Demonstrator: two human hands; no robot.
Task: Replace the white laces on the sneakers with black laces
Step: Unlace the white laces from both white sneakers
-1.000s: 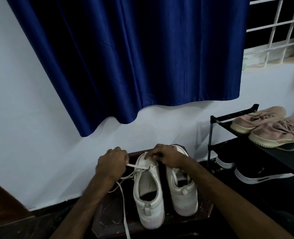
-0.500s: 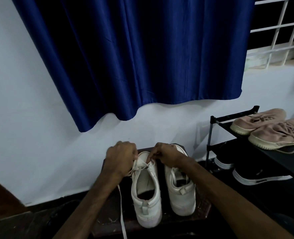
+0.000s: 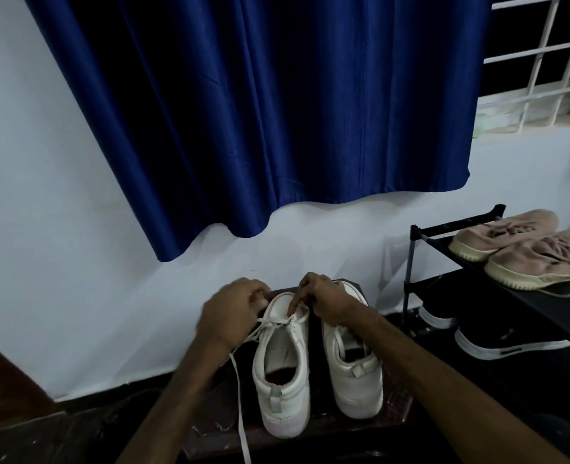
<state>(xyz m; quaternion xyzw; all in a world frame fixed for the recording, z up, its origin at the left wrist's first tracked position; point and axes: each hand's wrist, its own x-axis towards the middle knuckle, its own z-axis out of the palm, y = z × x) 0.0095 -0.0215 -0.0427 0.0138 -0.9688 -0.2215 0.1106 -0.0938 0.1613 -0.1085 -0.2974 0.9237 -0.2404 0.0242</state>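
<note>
Two white sneakers stand side by side on a dark wooden stool (image 3: 394, 410), toes toward the wall. The left sneaker (image 3: 283, 373) keeps a white lace (image 3: 240, 396) only near its toe; the loose end hangs down over the stool's front. My left hand (image 3: 233, 313) grips that lace at the shoe's left side. My right hand (image 3: 323, 303) rests over the toe, its fingers pinching the lace at the last eyelets. The right sneaker (image 3: 350, 363) sits partly under my right wrist. No black laces are in view.
A black shoe rack (image 3: 417, 236) stands to the right with a pair of beige sneakers (image 3: 524, 252) on top and black shoes (image 3: 497, 343) below. A blue curtain (image 3: 260, 112) hangs on the white wall behind. A barred window (image 3: 544, 61) is at upper right.
My left hand moved in from the left and up to the toe of the left sneaker, slackening the lace it had pulled sideways. My right hand stayed at the toe.
</note>
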